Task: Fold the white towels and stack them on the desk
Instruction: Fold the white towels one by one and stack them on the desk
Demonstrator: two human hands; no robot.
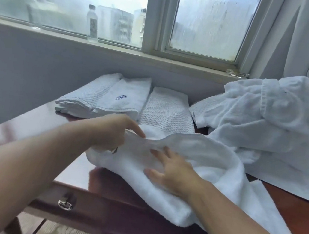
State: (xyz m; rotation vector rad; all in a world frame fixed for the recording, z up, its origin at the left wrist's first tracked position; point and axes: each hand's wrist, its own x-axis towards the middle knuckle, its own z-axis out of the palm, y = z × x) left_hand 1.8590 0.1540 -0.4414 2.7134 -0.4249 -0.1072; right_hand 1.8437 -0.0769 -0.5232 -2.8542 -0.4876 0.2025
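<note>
1. At the bench (30,126), under a rain-streaked window, my left hand (114,134) has its grip closed on a fold of the white towel (212,163). The fingers curl into the cloth and the forefinger points along it.
2. My right hand (171,173) lies flat on the same towel with fingers spread. Its grip is wide and holds nothing; it only presses.
3. The towel lies partly folded across the front of the bench, with one end trailing over the edge toward me.
4. Two folded piles (124,99) sit side by side against the wall. A loose heap (267,116) lies to the right, just beside the towel.
5. What could go wrong, as I judge it:
   - If my right hand lifts too soon, the hanging end may drag the towel off the polished top.
   - A lopsided pull from my left hand would skew the fold.
   - The thick cloth may spring open once I let go.
   - A careless sweep toward the wall could catch the heap or nudge the folded piles askew.
</note>
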